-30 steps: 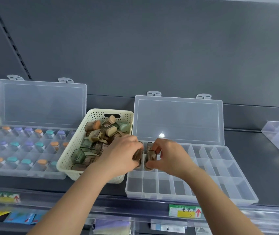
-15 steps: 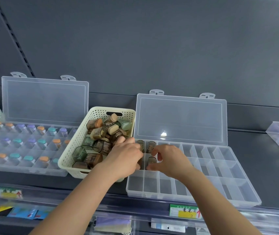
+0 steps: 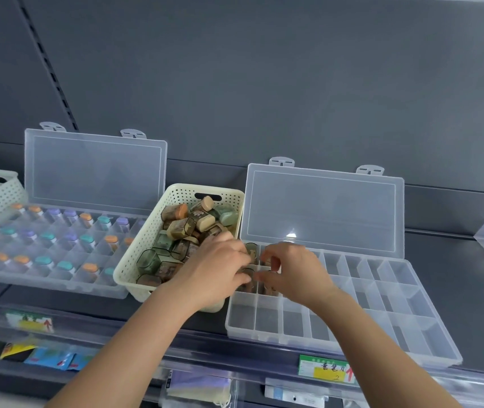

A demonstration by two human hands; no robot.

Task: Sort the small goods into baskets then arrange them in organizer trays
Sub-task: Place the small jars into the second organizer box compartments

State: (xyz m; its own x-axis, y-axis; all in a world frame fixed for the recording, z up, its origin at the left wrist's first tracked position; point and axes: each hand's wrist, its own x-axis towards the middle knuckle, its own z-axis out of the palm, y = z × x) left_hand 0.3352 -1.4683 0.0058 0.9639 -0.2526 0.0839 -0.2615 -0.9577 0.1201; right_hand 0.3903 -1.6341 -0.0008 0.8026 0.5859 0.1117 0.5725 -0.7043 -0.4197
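Left hand [image 3: 217,269]: fingers curled down over the left-end compartments of the clear plastic compartment organizer tray [image 3: 382,304]; I cannot tell whether it grips anything.
Right hand [image 3: 293,272]: thumb and forefinger bent just beside the left hand; grip likewise unclear.
Small tinted jar [image 3: 251,251]: upright in the tray's back-left compartment.
Cream perforated plastic basket [image 3: 182,191]: touching the tray's left side, heaped with similar jars.
Second clear organizer tray [image 3: 58,282]: left of the basket, holding colour-capped bottles.
Dark grey shelf [image 3: 455,275]: carries everything.
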